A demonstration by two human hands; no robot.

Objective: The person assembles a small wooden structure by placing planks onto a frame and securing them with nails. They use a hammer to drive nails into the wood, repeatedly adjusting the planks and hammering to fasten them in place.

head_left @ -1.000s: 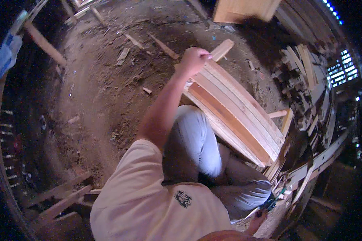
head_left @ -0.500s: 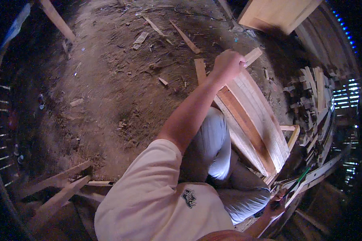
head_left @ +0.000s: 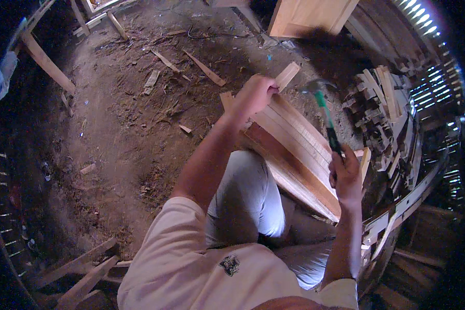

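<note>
My left hand (head_left: 257,94) is closed at the far end of a panel of joined wooden planks (head_left: 299,133). Its fingers grip a short wooden strip (head_left: 288,76) lying across that end; whether they also pinch something small is hidden. In my right hand (head_left: 347,173) is a hammer (head_left: 322,103) with a green and black handle, its fingers wrapped round the lower grip. The hammer's metal head is raised to the right of the strip, apart from the wood. The panel slants beside my bent knee, with a darker reddish plank along its middle.
Scrap wood (head_left: 204,68) and splinters litter the dirt floor (head_left: 129,119). A stack of cut lumber (head_left: 382,111) stands at the right by a slatted wall. A large wooden board (head_left: 310,18) is at the far side, and loose beams (head_left: 88,281) lie near left.
My right hand has risen from the lower right, bringing the hammer up over the panel's right side. My left hand stays on the strip. The whole view has shifted somewhat to the right.
</note>
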